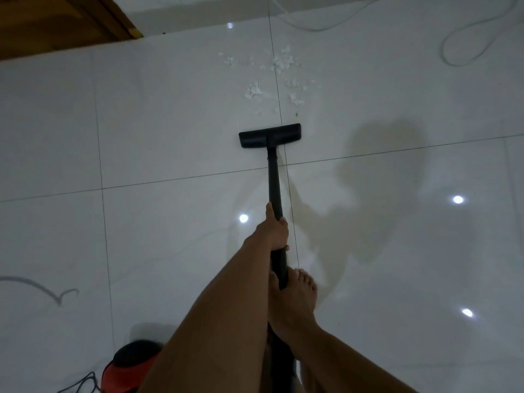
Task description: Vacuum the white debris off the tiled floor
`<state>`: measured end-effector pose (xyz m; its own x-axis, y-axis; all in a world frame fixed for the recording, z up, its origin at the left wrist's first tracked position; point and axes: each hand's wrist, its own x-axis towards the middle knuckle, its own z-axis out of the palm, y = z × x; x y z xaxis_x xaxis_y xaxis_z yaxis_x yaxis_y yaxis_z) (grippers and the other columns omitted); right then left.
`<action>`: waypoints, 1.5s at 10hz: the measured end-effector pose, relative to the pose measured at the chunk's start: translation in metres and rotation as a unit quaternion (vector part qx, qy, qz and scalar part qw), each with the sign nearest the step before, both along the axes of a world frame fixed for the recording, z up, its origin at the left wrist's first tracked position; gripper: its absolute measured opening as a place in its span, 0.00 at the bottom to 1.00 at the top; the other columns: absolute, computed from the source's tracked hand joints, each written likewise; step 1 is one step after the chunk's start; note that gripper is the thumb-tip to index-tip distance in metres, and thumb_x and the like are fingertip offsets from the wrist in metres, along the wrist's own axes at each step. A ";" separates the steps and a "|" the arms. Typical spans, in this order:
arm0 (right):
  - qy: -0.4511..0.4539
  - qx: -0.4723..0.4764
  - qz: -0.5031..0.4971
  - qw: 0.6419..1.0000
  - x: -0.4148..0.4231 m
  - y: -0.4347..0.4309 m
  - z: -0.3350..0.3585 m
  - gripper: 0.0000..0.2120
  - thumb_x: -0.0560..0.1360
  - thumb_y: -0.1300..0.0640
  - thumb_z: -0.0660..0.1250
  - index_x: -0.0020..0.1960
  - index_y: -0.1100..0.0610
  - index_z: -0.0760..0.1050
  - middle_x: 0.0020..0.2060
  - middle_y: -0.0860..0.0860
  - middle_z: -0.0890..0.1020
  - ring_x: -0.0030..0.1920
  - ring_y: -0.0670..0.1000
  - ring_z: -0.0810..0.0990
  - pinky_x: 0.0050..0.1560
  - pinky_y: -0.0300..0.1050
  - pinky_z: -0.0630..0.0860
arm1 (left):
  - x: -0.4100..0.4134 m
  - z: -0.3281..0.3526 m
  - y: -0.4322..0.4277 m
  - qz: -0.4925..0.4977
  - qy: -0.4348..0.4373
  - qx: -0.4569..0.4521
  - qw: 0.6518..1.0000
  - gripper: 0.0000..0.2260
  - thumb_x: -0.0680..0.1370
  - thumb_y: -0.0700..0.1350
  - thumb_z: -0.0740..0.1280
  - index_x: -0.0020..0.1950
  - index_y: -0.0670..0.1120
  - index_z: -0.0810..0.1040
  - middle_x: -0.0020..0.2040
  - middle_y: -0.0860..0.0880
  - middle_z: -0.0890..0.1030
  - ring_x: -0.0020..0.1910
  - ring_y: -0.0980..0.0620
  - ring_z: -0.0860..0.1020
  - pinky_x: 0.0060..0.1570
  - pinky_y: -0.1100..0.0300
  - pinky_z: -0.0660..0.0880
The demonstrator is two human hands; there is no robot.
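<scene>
Floor: glossy white tiled floor [170, 123] fills nearly the whole frame, crossed by thin dark grout lines and dotted with bright reflections of ceiling lights.
Shadow: a dark shadow of the person [380, 194] lies on the tiles right of centre.
Wooden edge: a brown wooden door or frame [56, 21] sits in the upper left corner.
Arms: two bare forearms run up from the bottom centre of the frame toward the wand.
Vacuum body: a red and black canister [127, 367] sits at the lower left, partly hidden by the left forearm, with a dark cord [82, 384] beside it.
White cable: a pale cable [453, 43] loops across the upper right.
Wand: a black vacuum tube [274, 182] runs from the hands up the centre of the frame.
Floor head: the black vacuum nozzle [270, 135] rests flat on the tiles, just below the debris and apart from it.
Left hand: left hand [273, 231] has its grip clamped round the wand, higher in the frame.
Right hand: right hand [292, 299] has its grip wrapped on the wand lower down, fingers spread along it.
Debris: white debris [279, 63] lies scattered in small clumps at the upper centre, on both sides of a grout line.
</scene>
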<state>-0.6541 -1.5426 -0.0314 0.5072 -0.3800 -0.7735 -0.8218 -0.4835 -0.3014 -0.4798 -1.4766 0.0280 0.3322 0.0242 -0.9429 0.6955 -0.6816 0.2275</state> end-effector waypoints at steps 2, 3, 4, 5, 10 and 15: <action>-0.009 0.102 -0.012 0.995 0.068 -0.002 0.099 0.36 0.71 0.24 0.44 0.72 0.42 0.64 0.66 0.48 0.75 0.66 0.54 0.74 0.67 0.58 0.71 | 0.026 0.004 -0.010 0.033 -0.006 -0.005 0.999 0.29 0.88 0.52 0.50 0.83 0.57 0.34 0.45 0.48 0.74 0.34 0.55 0.75 0.30 0.62 0.69; 0.028 0.099 -0.010 0.995 0.060 0.001 0.082 0.36 0.71 0.23 0.44 0.71 0.39 0.63 0.64 0.47 0.76 0.64 0.54 0.75 0.66 0.58 0.72 | 0.036 0.005 -0.009 0.031 -0.001 -0.011 0.999 0.29 0.88 0.51 0.50 0.83 0.56 0.34 0.50 0.46 0.75 0.35 0.55 0.75 0.31 0.62 0.70; 0.013 0.114 0.001 0.993 0.083 0.005 0.116 0.35 0.74 0.24 0.47 0.72 0.44 0.65 0.60 0.50 0.80 0.59 0.43 0.79 0.65 0.33 0.69 | 0.044 0.006 -0.003 0.019 0.001 -0.010 1.000 0.29 0.88 0.51 0.49 0.83 0.55 0.34 0.56 0.42 0.77 0.35 0.56 0.73 0.43 0.59 0.73; 0.023 0.137 0.012 0.990 0.105 0.012 0.134 0.20 0.85 0.50 0.56 0.75 0.55 0.65 0.54 0.53 0.81 0.37 0.22 0.72 0.40 0.12 0.61 | 0.051 0.006 0.001 0.013 0.000 -0.005 1.000 0.29 0.88 0.51 0.49 0.83 0.55 0.35 0.68 0.39 0.77 0.34 0.56 0.72 0.49 0.56 0.73; 0.007 0.121 0.039 0.992 0.146 0.032 0.116 0.23 0.82 0.42 0.55 0.76 0.43 0.60 0.56 0.47 0.81 0.40 0.39 0.80 0.29 0.22 0.70 | 0.097 -0.019 0.019 0.012 -0.023 0.007 1.000 0.29 0.88 0.52 0.49 0.83 0.56 0.34 0.39 0.48 0.75 0.35 0.54 0.76 0.44 0.56 0.74; 0.024 0.115 -0.015 0.993 0.181 0.046 0.096 0.14 0.70 0.28 0.52 0.48 0.35 0.64 0.50 0.50 0.80 0.34 0.50 0.85 0.34 0.50 0.85 | 0.139 -0.039 0.027 0.097 -0.007 -0.019 0.995 0.31 0.87 0.52 0.52 0.82 0.62 0.34 0.57 0.37 0.81 0.43 0.47 0.82 0.58 0.44 0.82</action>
